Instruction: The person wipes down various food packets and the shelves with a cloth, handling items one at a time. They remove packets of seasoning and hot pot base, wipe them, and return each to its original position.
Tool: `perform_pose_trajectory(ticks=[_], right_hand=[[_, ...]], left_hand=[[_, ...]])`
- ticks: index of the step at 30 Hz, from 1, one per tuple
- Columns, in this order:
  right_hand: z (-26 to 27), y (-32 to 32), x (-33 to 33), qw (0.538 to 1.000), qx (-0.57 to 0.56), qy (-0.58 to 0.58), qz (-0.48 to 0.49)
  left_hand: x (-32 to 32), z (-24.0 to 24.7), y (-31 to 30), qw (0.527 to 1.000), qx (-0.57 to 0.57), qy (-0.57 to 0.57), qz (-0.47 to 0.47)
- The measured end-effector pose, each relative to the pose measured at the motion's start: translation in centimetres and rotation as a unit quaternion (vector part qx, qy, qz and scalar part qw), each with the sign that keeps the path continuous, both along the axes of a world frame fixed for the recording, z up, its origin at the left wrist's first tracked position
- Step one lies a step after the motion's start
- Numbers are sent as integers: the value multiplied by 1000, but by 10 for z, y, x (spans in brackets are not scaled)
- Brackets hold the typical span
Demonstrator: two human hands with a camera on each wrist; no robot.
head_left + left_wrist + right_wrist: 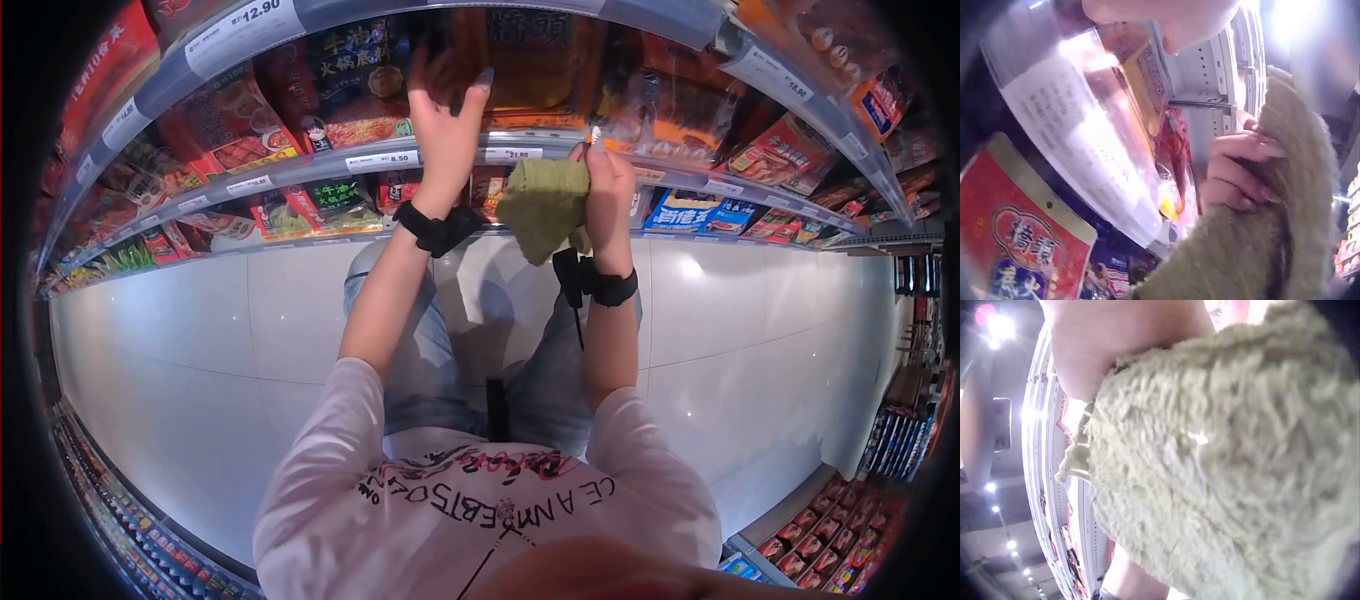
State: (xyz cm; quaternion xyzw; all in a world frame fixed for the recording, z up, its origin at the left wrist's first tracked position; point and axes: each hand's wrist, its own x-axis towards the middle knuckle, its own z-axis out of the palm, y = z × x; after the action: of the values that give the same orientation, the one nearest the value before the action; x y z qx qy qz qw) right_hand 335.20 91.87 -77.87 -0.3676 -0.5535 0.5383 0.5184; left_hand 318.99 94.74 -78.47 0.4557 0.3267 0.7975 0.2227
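Note:
In the head view my left hand reaches in over the middle shelf, thumb spread from its blurred fingers. Around it are a dark hot-pot base packet on its left and an orange-brown package on its right. My right hand grips a green cloth, which hangs over the shelf's front edge. The left wrist view shows the right fingers curled against the cloth. Most of the right wrist view is filled by the cloth, below part of the right hand.
Price labels line the shelf edge in front of me. An upper shelf edge curves above the packets. Red packets stand to the left, and more packages to the right. Pale tiled floor lies below.

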Motion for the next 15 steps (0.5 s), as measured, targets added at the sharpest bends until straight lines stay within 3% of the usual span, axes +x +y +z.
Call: perform_pose_trajectory(ticks=[4,6,7,9,14,15], right_hand=[[-10,-12,10,996,14,79,-28],[-18,-20,15,993,-10,117,24],[-27,-22,17,988,-23,144,47],[-30,-31,14,988,-50,140,35],[-24,-38,10,979,-119,150,65],[-18,-40,10,980,-117,150,65]], left_hand=[[-18,11,8,983,-182,8,-37],[-33,6,22,972,-201,115,-36],[-33,15,18,972,-200,116,-36],[-32,39,8,920,-298,184,-177],[-22,24,18,940,-280,145,-131],[-21,21,19,960,-221,156,-78]])
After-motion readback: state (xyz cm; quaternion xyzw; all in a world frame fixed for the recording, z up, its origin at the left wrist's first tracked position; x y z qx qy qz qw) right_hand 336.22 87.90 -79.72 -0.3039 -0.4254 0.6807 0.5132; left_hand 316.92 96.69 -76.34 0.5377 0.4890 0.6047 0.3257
